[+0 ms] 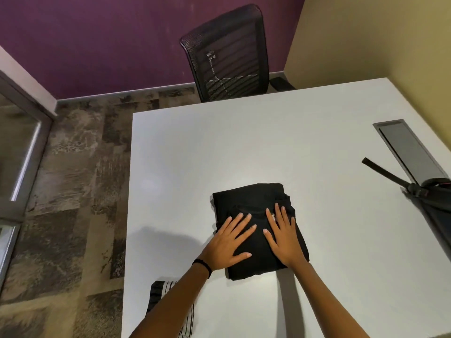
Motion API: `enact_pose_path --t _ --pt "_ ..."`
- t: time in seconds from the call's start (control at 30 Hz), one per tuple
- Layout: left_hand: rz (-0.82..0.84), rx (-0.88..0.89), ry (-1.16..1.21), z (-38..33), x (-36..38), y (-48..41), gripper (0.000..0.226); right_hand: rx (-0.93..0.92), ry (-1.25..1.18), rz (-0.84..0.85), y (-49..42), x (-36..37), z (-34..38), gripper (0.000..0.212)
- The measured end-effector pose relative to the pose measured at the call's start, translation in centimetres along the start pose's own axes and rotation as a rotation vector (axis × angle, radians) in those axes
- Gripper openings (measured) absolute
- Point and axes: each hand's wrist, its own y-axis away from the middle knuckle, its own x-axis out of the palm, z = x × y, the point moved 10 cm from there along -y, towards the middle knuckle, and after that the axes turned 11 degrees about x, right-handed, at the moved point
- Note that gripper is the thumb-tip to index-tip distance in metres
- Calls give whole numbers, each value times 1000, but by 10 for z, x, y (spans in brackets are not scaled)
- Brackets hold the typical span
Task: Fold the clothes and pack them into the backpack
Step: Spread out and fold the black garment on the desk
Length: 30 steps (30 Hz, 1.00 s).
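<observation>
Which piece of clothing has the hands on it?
The folded black garment: the left hand and right hand both lie flat on it. The striped garment sits apart, at the near edge of the table.

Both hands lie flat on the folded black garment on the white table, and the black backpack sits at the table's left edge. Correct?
Not quite. In the head view the black backpack sits at the right edge of the white table, not the left. The rest holds: the left hand and the right hand lie flat on the folded black garment on that table.
</observation>
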Motion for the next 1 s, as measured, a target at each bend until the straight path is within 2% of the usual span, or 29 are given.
enact_pose_path --t 0.07,0.2,0.4,0.47,0.6,0.67,0.73,0.8,0.87,0.93,1.0 --pt "82 -96 21 17 13 -2 79 12 26 15 -4 3 -1 78" --pt "202 -163 116 36 26 -6 96 43 39 25 -8 11 -5 78" --pt "217 -214 237 46 33 -11 106 68 3 51 -15 22 -11 81" --pt "179 -231 311 44 30 -11 100 59 -2 45 -16 23 -11 80" --pt "-8 -257 428 42 15 4 64 45 -25 41 -15 22 -12 80" --pt "-71 -273 424 43 8 20 57 57 -137 42 -12 15 -7 71" --pt "-149 -309 376 47 -1 37 55 43 -233 -20 -6 4 1 60" --pt "-191 -360 336 54 -7 57 54 49 -159 -158 0 -7 2 57" --pt "-185 -419 333 60 -7 77 54 226 -155 -232 4 -11 -19 62" --pt "-153 -454 314 63 -6 98 54 412 -262 -187 9 -4 -40 74" --pt "-129 -490 287 64 -7 120 54 425 -309 -102 13 7 -41 76"
